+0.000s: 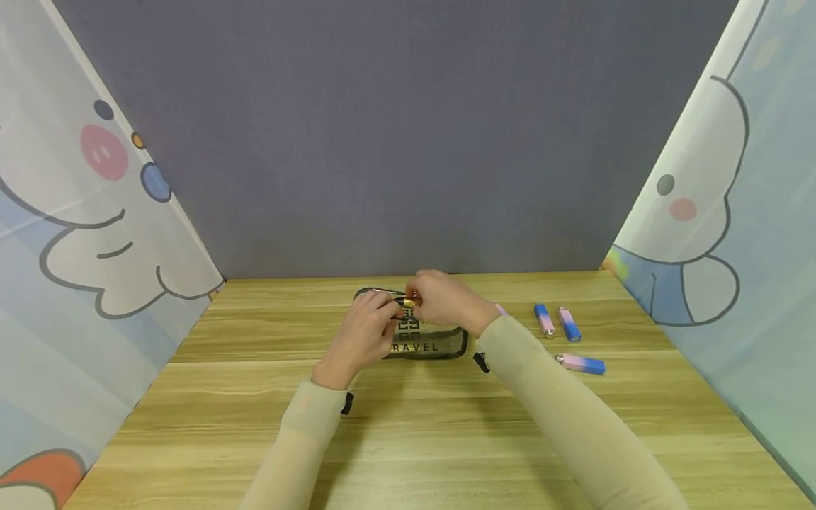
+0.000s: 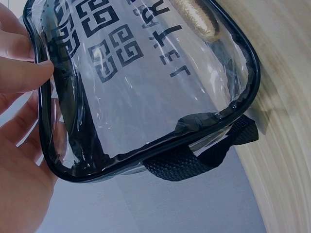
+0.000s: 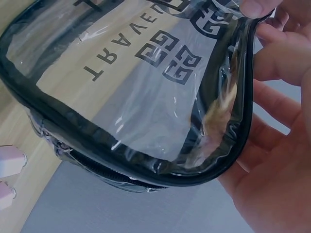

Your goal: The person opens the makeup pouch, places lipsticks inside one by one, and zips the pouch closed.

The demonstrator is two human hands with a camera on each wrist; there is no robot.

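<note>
A see-through travel pouch (image 1: 449, 338) with black piping and black "TRAVEL" lettering stands on the table between both hands. My left hand (image 1: 362, 331) pinches its upper edge; in the left wrist view the thumb (image 2: 29, 75) lies over the black piping. On the other side, my right hand (image 1: 441, 300) grips the same edge, fingers curled behind the piping in the right wrist view. Through the clear plastic shows a rounded gold item (image 2: 201, 19) low inside the pouch. A black strap loop (image 2: 194, 162) juts from one end, and a zipper (image 3: 112, 170) runs along the side.
To the right lie several small pink-and-blue sticks with metal ends, among them one near the forearm (image 1: 583, 364) and two farther back, a left stick (image 1: 544, 320) and a right stick (image 1: 569, 324). A grey panel (image 1: 408, 142) rises behind the wooden table (image 1: 255, 425); cartoon curtains flank it.
</note>
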